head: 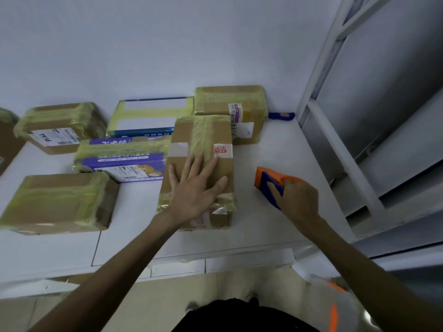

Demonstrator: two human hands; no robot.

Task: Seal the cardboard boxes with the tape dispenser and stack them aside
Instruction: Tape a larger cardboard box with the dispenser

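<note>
**Palm flat on the long box, dispenser gripped just to its right**

We start with the writing. The long brown cardboard box [183, 133] at centre, wrapped in yellowish tape, carries a white sticker with red print [223, 150] near its right edge. The symbols and characters are too small for us to read. To the left sits a purple printed carton [119, 161] with large white Chinese characters, a cartoon of an orange animal and a barcode label. We cannot make out the text. Behind it is a blue-and-white carton [148, 118], again with white characters along its front. The brown taped box at back left [60, 128] bears a white shipping label with a bold dark code that is upside down to us and not legible. The brown taped box at back right [230, 109] has a purple-and-white label, too blurred to read. One more brown taped box [57, 202] lies at front left.

Now the hands. The left hand [194, 188] lies palm down on top of the long box, fingers straight and spread, its fingertips touching the taped strip. The right hand [297, 200] has its fingers curled round the orange-and-blue tape dispenser [268, 182]. The dispenser is over the white worktop [275, 144], near the long box's right side but apart from it. We cannot tell whether it rests on the surface.

A small blue object [281, 115] lies by the wall, and a grey metal shelving frame [359, 116] stands on the right.
</note>
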